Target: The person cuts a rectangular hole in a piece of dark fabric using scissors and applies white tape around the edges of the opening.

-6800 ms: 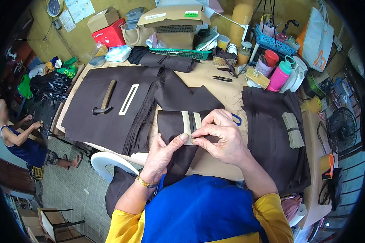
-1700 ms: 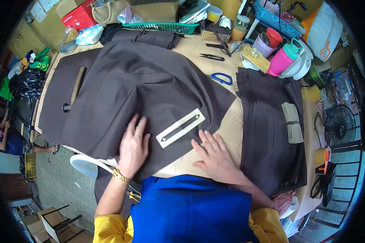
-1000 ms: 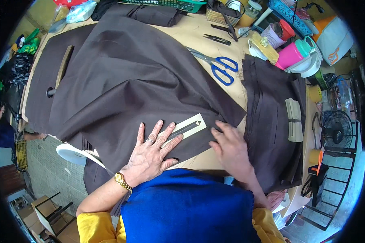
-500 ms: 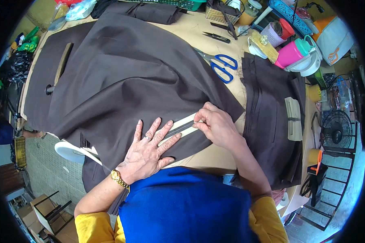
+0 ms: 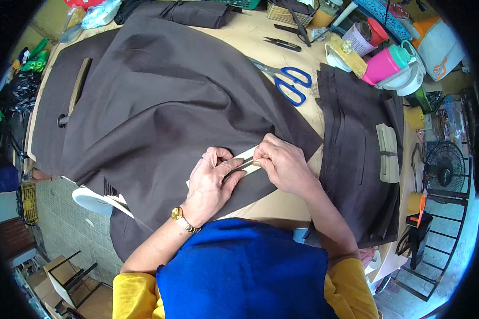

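Observation:
A large dark brown fabric piece (image 5: 149, 95) lies rumpled over the table in front of me. Near its lower right corner is a cream strip (image 5: 249, 170) with a narrow dark band along its middle. My left hand (image 5: 207, 183), wearing a gold watch, has its thumb and forefinger closed on the strip, the other fingers curled. Close beside it, my right hand (image 5: 283, 164) pinches the strip's right end between thumb and fingertips. Both hands hide part of the strip.
Blue-handled scissors (image 5: 291, 94) lie beyond my right hand, with a small black cutter (image 5: 283, 43) farther back. At right are stacked dark fabric pieces (image 5: 346, 159) and a tied cream bundle (image 5: 388, 154). A pink jug (image 5: 383, 66) and baskets stand at the back right.
My left hand was spread flat over the strip and fabric. It has moved right and curled, thumb and forefinger now gripping the strip near my right hand, which has barely moved.

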{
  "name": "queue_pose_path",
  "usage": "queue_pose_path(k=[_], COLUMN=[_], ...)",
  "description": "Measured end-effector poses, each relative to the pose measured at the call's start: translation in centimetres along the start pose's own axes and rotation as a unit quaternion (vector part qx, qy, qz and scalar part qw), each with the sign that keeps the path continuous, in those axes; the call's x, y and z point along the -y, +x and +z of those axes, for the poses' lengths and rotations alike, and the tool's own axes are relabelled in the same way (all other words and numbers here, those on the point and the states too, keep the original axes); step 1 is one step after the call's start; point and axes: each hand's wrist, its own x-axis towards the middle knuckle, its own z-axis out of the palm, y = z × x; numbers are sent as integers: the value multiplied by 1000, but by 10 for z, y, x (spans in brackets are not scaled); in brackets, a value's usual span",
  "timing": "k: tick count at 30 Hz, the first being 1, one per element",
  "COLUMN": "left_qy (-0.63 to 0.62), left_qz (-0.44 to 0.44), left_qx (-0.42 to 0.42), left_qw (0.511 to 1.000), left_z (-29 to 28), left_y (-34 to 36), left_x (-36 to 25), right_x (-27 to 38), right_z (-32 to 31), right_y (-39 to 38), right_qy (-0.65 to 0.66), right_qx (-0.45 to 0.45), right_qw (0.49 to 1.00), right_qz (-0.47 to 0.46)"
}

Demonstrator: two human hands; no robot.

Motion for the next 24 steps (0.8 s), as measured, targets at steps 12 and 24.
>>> queue_pose_path(k=[12, 24], left_qy=[50, 91], left_qz=[47, 78], left_qx=[-29, -19], left_qw=[997, 993], left_z=[5, 7], left_y=[-1, -3], left_x=[2, 1], right_x=[-3, -24], right_z=[-22, -11], right_y=[3, 17], right_qy=[51, 1], right_qx=[-19, 56], right_qw=[998, 983], right_qz=[-12, -173])
